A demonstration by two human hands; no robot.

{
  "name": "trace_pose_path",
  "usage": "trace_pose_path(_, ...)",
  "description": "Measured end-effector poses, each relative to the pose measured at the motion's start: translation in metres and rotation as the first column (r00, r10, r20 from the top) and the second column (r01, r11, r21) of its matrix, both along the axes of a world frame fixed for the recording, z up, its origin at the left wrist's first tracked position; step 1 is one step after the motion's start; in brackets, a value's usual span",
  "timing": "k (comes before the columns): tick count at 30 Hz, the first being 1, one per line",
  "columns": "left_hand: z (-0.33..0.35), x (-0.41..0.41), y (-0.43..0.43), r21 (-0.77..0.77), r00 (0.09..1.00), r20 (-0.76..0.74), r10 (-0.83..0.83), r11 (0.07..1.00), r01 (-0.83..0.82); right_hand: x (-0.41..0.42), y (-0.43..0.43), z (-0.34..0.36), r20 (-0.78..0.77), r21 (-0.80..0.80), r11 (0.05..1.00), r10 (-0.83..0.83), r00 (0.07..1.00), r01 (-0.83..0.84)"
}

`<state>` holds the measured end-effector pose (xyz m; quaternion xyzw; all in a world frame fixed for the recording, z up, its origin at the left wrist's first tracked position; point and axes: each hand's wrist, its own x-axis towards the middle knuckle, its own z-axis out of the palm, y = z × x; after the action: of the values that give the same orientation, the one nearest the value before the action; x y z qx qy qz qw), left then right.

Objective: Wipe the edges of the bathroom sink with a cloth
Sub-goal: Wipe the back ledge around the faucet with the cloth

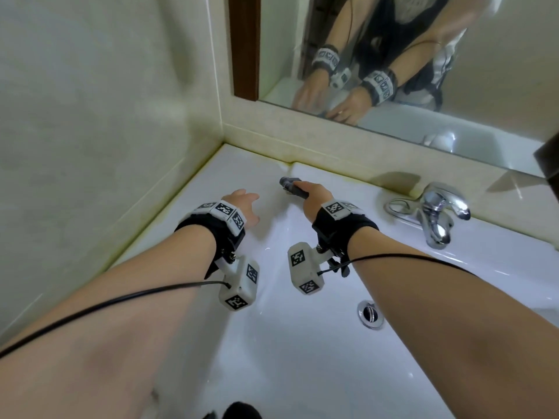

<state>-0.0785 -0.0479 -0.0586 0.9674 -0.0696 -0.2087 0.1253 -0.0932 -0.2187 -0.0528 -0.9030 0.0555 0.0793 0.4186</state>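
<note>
Left forearm [121, 313] and right forearm [453, 322] fill the bottom of the view, both reaching over the white sink [242, 164] toward its back rim.

- Right hand [314, 199]: left of the chrome faucet [435, 213], at the back rim. Fingers are curled round a dark grey cloth [290, 186], rolled or bunched. The cloth's free end sticks out away from the faucet, on or just above the rim; contact isn't clear.
- Left hand [243, 207]: further left of the faucet than the right hand, apart from the cloth, over the flat deck. It's seen from behind, with thumb and fingers loosely spread and nothing in them. Can't tell if the fingertips touch the deck. The mirror copy is blurred.
- Each wrist carries a black strap with a white marker band: left band [225, 214], right band [338, 208]. A white tagged module hangs under each wrist: left module [239, 285], right module [304, 267].
- Drain [370, 314]: in the basin, in front of the faucet and slightly left, partly hidden by the right forearm.
- Mirror [393, 55]: on the wall behind the faucet, reflecting both hands and the cloth.
- Yellowish staining runs along the seam between sink and wall, left of the faucet.
</note>
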Motion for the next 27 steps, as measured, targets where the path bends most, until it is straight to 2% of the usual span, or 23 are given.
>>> trace_pose_path(4,-0.004,0.017,-0.008,-0.016,0.999,0.000,-0.036,0.999,0.036,0.011,-0.006,0.008,0.025,-0.154,0.988,-0.028,0.999,0.032)
trace_pose_path(9,-0.012,0.046,-0.018,-0.029,0.997,-0.001,-0.083,0.996,0.083,0.032,-0.010,0.018,-0.061,-0.295,0.955,-0.054,0.997,0.034)
trace_pose_path(12,-0.018,0.063,-0.023,-0.031,0.993,-0.011,-0.122,0.992,0.121,0.043,-0.011,0.011,-0.056,-0.290,0.950,-0.135,0.989,0.113)
trace_pose_path(16,-0.025,0.080,-0.030,0.081,0.968,0.000,-0.249,0.965,0.248,0.053,-0.011,-0.003,0.055,-0.239,0.940,-0.237,0.970,0.243)
trace_pose_path(18,-0.030,0.088,-0.031,0.091,0.963,-0.016,-0.269,0.959,0.269,0.059,-0.009,-0.012,0.057,-0.200,0.939,-0.272,0.961,0.278)
trace_pose_path(22,-0.033,0.099,-0.033,0.056,0.947,-0.044,-0.319,0.945,0.322,0.069,-0.002,-0.027,-0.066,-0.275,0.936,-0.249,0.966,0.222)
trace_pose_path(27,-0.037,0.108,-0.036,0.087,0.932,-0.030,-0.361,0.928,0.362,0.077,-0.004,-0.033,-0.040,-0.463,0.872,-0.201,0.979,0.160)
